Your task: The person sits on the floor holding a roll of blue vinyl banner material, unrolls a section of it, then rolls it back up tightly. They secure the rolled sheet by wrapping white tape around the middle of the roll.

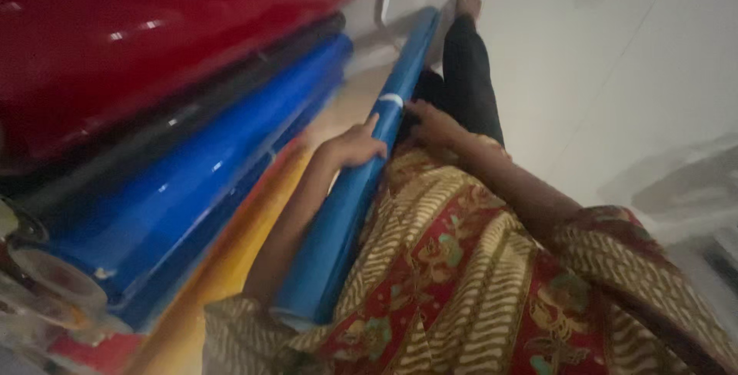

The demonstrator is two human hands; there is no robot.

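On the lap, both hands (pixel 392 136) around a glossy blue roll (pixel 350 213).

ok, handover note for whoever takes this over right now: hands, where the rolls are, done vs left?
Left hand: resting on the slim blue roll, fingers over its top side.
Right hand: touching the same roll from the other side, near its white tape band. Whether either grip is closed, cannot tell.
The roll lies lengthwise along the person's lap and outstretched leg.
Stack at left: red roll, dark roll, thick blue roll, yellow roll.
Done: one roll sits apart from the stack, taped. Left: unclear.
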